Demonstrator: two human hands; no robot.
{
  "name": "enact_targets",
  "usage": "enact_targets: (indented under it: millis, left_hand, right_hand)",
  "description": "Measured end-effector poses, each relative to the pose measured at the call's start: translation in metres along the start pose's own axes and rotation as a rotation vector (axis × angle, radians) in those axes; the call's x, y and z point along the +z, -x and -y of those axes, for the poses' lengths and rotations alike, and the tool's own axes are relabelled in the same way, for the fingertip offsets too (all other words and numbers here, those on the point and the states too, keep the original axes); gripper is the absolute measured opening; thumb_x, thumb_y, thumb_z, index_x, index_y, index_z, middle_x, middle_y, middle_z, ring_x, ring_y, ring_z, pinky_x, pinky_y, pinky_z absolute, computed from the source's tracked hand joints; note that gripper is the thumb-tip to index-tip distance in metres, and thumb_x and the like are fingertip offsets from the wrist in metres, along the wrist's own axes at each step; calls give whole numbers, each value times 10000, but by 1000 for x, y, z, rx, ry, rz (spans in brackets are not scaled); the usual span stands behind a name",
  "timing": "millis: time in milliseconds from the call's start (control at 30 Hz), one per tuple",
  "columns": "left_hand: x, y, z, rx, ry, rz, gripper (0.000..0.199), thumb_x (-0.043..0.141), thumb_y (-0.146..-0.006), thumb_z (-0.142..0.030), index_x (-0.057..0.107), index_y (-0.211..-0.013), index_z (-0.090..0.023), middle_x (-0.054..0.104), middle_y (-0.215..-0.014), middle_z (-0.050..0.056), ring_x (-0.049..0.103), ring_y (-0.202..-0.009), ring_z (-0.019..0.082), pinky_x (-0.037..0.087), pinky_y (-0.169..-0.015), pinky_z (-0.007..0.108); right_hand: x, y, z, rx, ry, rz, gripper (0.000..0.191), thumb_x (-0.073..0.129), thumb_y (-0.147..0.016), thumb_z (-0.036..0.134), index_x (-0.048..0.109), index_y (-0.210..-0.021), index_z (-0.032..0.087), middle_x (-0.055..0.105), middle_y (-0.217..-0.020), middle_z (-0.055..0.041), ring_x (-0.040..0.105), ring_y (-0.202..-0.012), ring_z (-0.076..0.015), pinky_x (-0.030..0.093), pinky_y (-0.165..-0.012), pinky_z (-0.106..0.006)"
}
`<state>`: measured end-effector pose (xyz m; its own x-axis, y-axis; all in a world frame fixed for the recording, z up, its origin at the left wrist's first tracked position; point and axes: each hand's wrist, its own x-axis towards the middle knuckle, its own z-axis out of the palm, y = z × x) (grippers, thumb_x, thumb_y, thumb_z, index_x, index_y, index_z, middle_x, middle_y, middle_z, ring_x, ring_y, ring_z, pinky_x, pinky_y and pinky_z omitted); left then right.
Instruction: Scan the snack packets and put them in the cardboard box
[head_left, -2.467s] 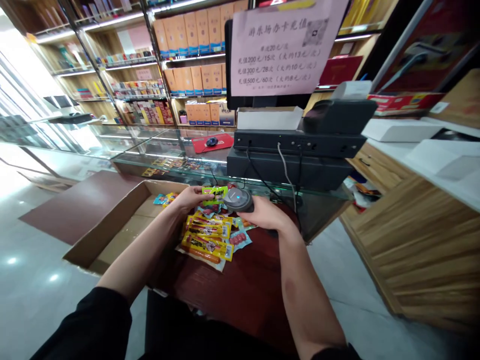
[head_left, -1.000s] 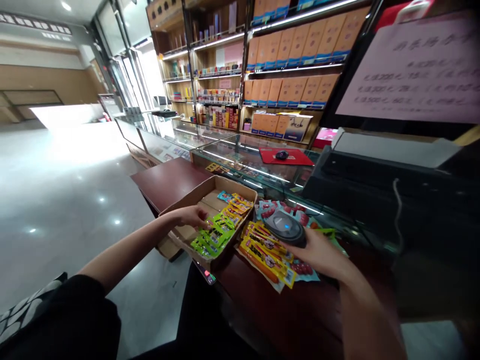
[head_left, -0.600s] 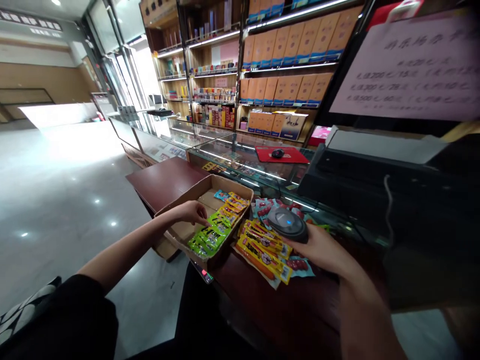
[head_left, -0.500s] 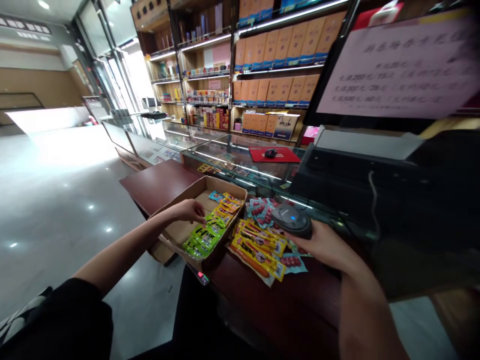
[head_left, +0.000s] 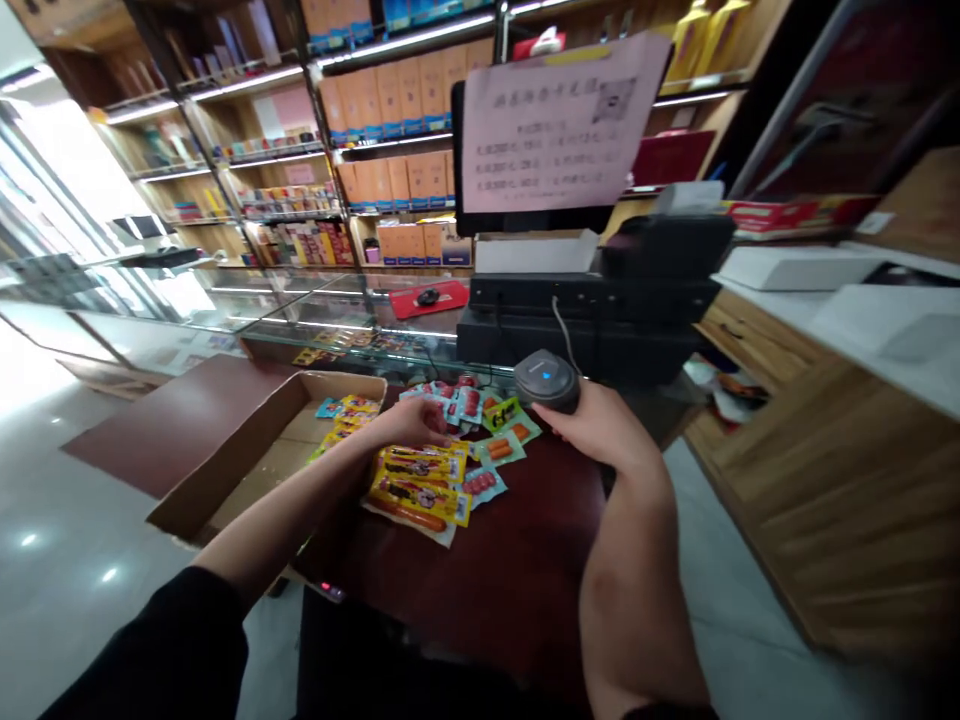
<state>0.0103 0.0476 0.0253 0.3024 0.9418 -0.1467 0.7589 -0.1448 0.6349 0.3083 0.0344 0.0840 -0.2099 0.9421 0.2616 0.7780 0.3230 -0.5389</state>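
Observation:
A dark grey barcode scanner (head_left: 546, 380) with a blue light is held by my right hand (head_left: 600, 425), its fingers wrapped round the handle. My left hand (head_left: 416, 422) reaches over the snack packets, fingers curled downward; what they hold, if anything, is hidden. Just below it lie yellow sausage packets (head_left: 424, 490) in a stack. Pale blue packets of small red sausages (head_left: 469, 402) lie behind that hand. To its right are a green packet (head_left: 501, 412) and a packet with orange sausages (head_left: 502, 448). A cardboard box (head_left: 259, 455) holds yellow packets, partly covered by my left forearm.
The dark red table (head_left: 517, 560) adjoins a glass display counter (head_left: 337, 320). A mouse (head_left: 427, 297) sits on a red mat (head_left: 454, 300). Beyond the scanner stands black checkout equipment (head_left: 517, 345) with a hanging cable and a paper notice (head_left: 559, 130). At right is a wooden cabinet (head_left: 870, 470).
My left hand has moved from over the box to the packets on the table at right. The camera view has turned right. The scanner stays in my right hand.

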Motion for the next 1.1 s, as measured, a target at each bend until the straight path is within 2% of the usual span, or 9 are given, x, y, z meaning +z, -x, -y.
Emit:
enact_targets:
  millis: [167, 267, 433, 533, 600, 733, 867, 1000, 1100]
  left_hand:
    - [44, -43, -27, 8, -37, 103, 408, 798, -582, -434, 705, -872, -162, 699, -771, 21, 630, -706, 157, 431, -598, 223]
    - [68, -59, -38, 47, -178, 106, 391, 789, -610, -389, 708, -925, -172, 713, -868, 46, 650, -780, 189, 457, -663, 245]
    - [99, -63, -51, 133, -505, 13, 459, 777, -656, -375, 669, -1049, -164, 664, -1061, 156, 635, -975, 312, 473, -801, 345]
    - [109, -59, -52, 137, -548, -13, 558, 776, -660, -328, 601, -1163, -160, 602, -1195, 191, 628, -1003, 316, 474, -819, 356]
    - [112, -59, -49, 138, -531, -2, 551, 746, -678, -291, 583, -1188, -163, 608, -1189, 181, 628, -1008, 306, 470, -831, 350]
    - [107, -65, -44, 127, -417, -19, 377, 647, -713, -218, 650, -1084, -152, 685, -972, 133, 646, -910, 282, 469, -794, 337]
    - [85, -71, -39, 3, -15, -100, 239, 577, -796, -299, 705, -916, -137, 677, -760, 61, 640, -749, 209, 481, -701, 286]
    - [50, -61, -25, -114, 561, -37, 307, 637, -796, -414, 703, -939, -150, 693, -791, 28, 642, -715, 159, 507, -628, 239]
    - [24, -43, -12, -167, 788, -3, 367, 763, -707, -420, 703, -941, -145, 715, -849, 55, 647, -685, 143, 504, -571, 216]
  right_hand:
    - [-6, 3, -8, 37, 34, -30, 289, 660, -791, 388, 694, -981, 173, 759, -911, -115, 711, -869, -278, 481, -686, -287]
    - [-10, 5, -16, 42, 25, -49, 303, 660, -796, 379, 693, -1012, 170, 747, -1021, -135, 695, -968, -299, 485, -723, -296]
    - [-16, 8, -26, 62, 41, -65, 312, 638, -818, 405, 696, -1010, 166, 743, -1039, -150, 690, -981, -312, 491, -725, -310]
    - [-17, 9, -29, 63, 52, -81, 302, 637, -821, 406, 697, -996, 168, 746, -1027, -145, 693, -964, -306, 490, -720, -311]
    - [-17, 9, -28, 54, 43, -79, 309, 640, -818, 400, 694, -1012, 165, 745, -1038, -140, 691, -970, -302, 489, -727, -310]
    - [-17, 9, -25, 36, 20, -58, 315, 648, -814, 392, 693, -1023, 161, 743, -1045, -139, 689, -975, -305, 487, -737, -312]
    - [-16, 8, -21, 22, 5, -41, 306, 655, -808, 389, 697, -1015, 168, 742, -1042, -143, 683, -999, -330, 493, -755, -333]
    - [-10, 6, -16, -57, -53, 39, 313, 653, -812, 381, 696, -1048, 180, 734, -1090, -128, 671, -1044, -326, 502, -793, -341]
    - [-3, 4, -9, -150, -96, 144, 342, 685, -787, 366, 689, -1087, 202, 727, -1130, -100, 669, -1049, -305, 503, -842, -343]
